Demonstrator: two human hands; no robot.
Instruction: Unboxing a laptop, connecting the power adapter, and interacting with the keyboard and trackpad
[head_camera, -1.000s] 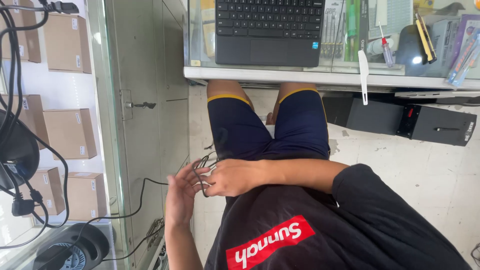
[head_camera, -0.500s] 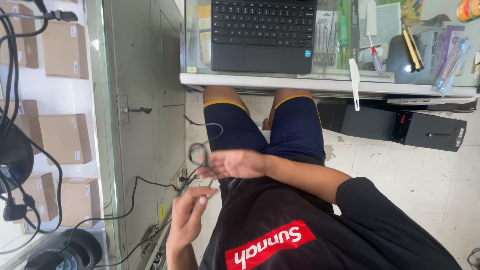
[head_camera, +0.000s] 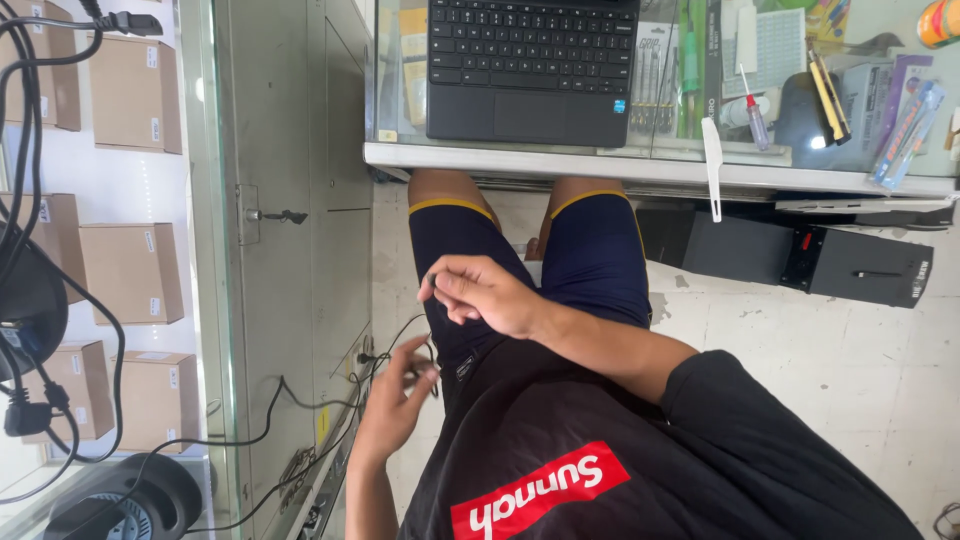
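I sit with my lap in the middle of the view, in dark blue shorts and a black shirt. My right hand (head_camera: 485, 295) reaches across my body over my left thigh, fingers curled, pinching the upper end of a thin black cable (head_camera: 398, 330). The cable curves down to my left hand (head_camera: 395, 400), which hangs lower beside my left leg with its fingers loosely closed around it. From there the cable trails left towards the floor by the cabinet.
A black laptop (head_camera: 530, 65) lies on the glass counter (head_camera: 560, 158) ahead, with pens, a utility knife and small tools to its right. Black boxes (head_camera: 830, 260) sit under the counter. A glass cabinet (head_camera: 200, 250) with cardboard boxes (head_camera: 130, 270) stands at left.
My hands were together on the bunched cable. They have drawn apart: the right hand rose over my thigh and the left dropped lower, stretching the cable between them.
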